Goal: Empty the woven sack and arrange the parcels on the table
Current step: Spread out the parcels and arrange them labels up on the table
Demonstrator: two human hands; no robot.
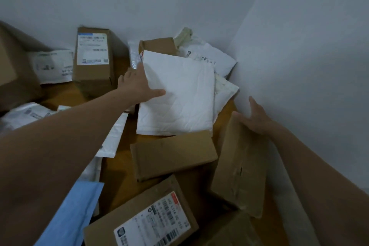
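Note:
The woven sack is not in view. Parcels lie scattered over the wooden table (117,177). My left hand (137,86) grips the left edge of a white padded mailer (179,98), thumb on top and fingers past its edge. That mailer lies on other white bags (209,56) piled in the far corner. My right hand (255,118) rests with straight fingers on the far end of a tilted brown box (239,166) beside the right wall. A flat brown box (173,156) lies between my arms.
A labelled brown box (143,219) and a blue mailer (79,205) lie near me. An upright labelled box (93,60), white poly bags (52,66) and a large carton (12,70) stand at the left. Walls close off the back and right.

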